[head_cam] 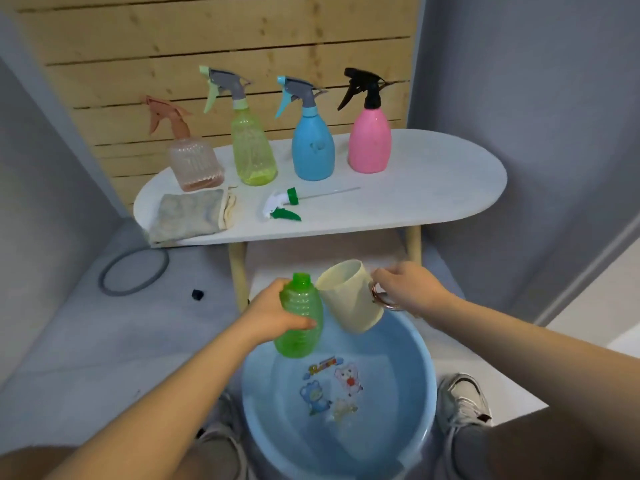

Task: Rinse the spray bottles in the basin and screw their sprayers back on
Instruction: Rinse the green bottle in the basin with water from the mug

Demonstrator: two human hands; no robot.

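Observation:
My left hand point(273, 313) grips a green ribbed bottle point(301, 320) with no sprayer on it, held upright over the blue basin point(419, 393). My right hand point(405, 289) holds a cream cup point(349, 296) by its handle, tilted with its mouth beside the bottle's open neck. The green and white sprayer point(282, 206) with its thin tube lies on the white table point(433, 188). Behind it stand a clear pink bottle point(195, 164), a yellow-green bottle point(252, 147), a blue bottle point(313, 147) and a pink bottle point(369, 140), all with sprayers on.
A folded cloth point(190, 213) lies at the table's left end. On the floor to the left lie a grey ring point(133, 271) and a small black piece point(197, 294). My shoes point(464, 396) flank the basin. A wooden slat panel backs the table.

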